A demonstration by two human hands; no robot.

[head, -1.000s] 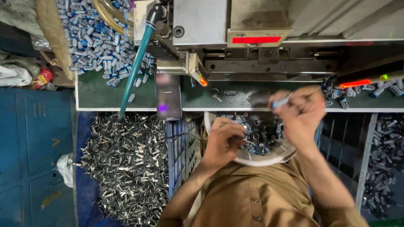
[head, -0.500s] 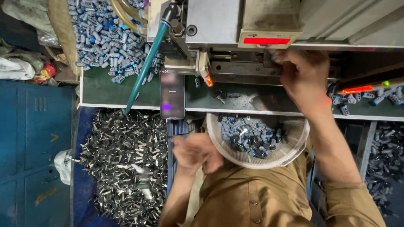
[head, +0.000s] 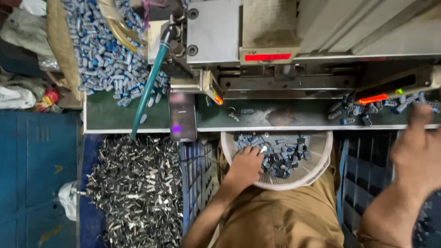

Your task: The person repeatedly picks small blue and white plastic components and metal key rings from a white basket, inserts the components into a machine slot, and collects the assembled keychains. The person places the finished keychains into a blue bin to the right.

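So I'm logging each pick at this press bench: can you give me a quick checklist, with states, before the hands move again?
1. Left hand inside the white basket: ok, fingers rest on the small blue and grey parts.
2. Left grip closed on a part: cannot tell.
3. Right hand empty: cannot tell, it is blurred.
4. Right hand clear of the machine: ok, it sits below the bench edge.
5. Basket holds parts: ok.
6. Phone on the green bench: not ok, it overhangs the edge.

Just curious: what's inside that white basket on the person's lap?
The white basket holds a heap of small blue and dark cylindrical parts. The left hand rests on them, covering those beneath; much of the mesh bottom is hidden.
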